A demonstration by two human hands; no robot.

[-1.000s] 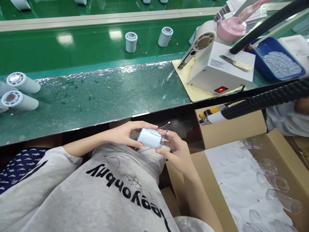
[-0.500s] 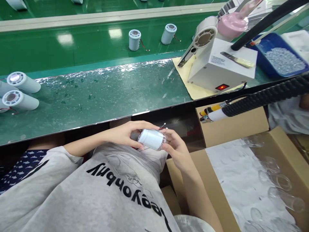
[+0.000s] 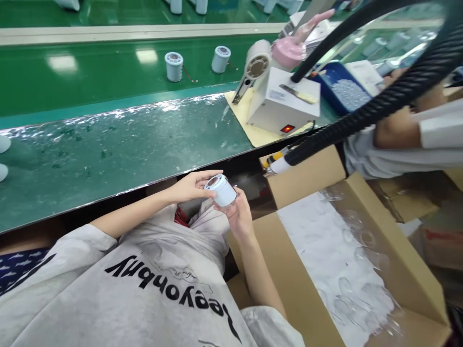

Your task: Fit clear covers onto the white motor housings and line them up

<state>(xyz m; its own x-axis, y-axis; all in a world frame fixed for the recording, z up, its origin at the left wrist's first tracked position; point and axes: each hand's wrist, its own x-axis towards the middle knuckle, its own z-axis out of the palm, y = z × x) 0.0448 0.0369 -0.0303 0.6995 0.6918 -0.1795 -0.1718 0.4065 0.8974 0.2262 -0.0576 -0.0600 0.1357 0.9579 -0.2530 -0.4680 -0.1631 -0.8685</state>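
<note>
Over my lap, in front of the bench edge, I hold a light-blue cylinder with a round, vented end tilted up toward the upper left. My left hand grips it near that vented end, thumb in front and fingers behind. Around the lower right end my right hand is closed, partly hidden by the cylinder. A clear rim shows at that lower end, and a small connector tip sticks out behind it. Similar cylinders, one left and one right, stand on the green belt with thin red wires.
A white machine with a lit red switch and a handheld fan stand on the bench. Clear cups lie in a cardboard box at my right. A black ribbed hose crosses above it. Another person's arm is at right.
The cylinder has turned so its vented end faces up more toward me. Both hands still hold it. The view has shifted right, bringing another person's arm into sight.
</note>
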